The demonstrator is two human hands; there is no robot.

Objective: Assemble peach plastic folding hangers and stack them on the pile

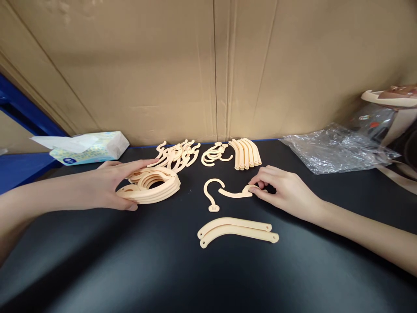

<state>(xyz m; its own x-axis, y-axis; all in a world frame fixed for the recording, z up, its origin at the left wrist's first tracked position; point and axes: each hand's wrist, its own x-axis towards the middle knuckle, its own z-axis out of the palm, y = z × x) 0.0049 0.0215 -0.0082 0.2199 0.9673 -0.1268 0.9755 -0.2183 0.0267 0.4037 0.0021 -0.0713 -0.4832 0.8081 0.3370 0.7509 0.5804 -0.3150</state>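
Observation:
With thumb and fingers, my left hand [109, 184] grips the edge of a stack of cream curved plastic pieces [159, 191] on the black table. My right hand [280, 187] pinches one end of a thin curved cream piece with a hooked end [236, 194], lying low over the table. Just left of that piece lies a single hanger hook [211, 193] with a small flat base. Nearer to me, two hanger arms [237, 230] with holes at their ends lie side by side.
Behind are a pile of curved pieces [177, 154], several hanger hooks [216, 154] and a row of hanger arms [246, 154]. A tissue pack [94, 150] stands at left, a clear plastic bag [339, 150] at right. Cardboard [163, 74] walls the table's back.

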